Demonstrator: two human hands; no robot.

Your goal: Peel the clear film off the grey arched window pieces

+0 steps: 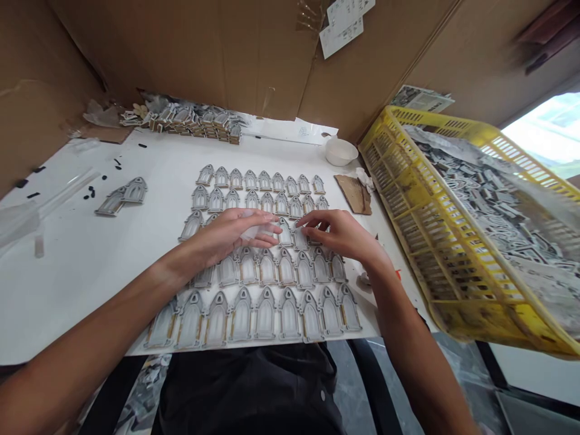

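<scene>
Several rows of grey arch-shaped window pieces [265, 275] lie flat in a grid on a white table [90, 254]. My left hand [231, 232] rests palm down over the third row, fingers stretched out flat, with a thin clear or white sheet under the fingertips. My right hand [338, 232] lies just to the right of it, fingers curled down onto a piece in the same row, its thumb and forefinger pinched at the piece's edge. The fingertips of the two hands nearly meet.
A yellow slatted crate [435, 241] full of grey pieces stands tilted at the right. A small white bowl [341, 151], a brown cardboard scrap [354, 193], a stack of pieces [194, 121] at the back, two loose pieces [121, 196] at left. Cardboard walls surround.
</scene>
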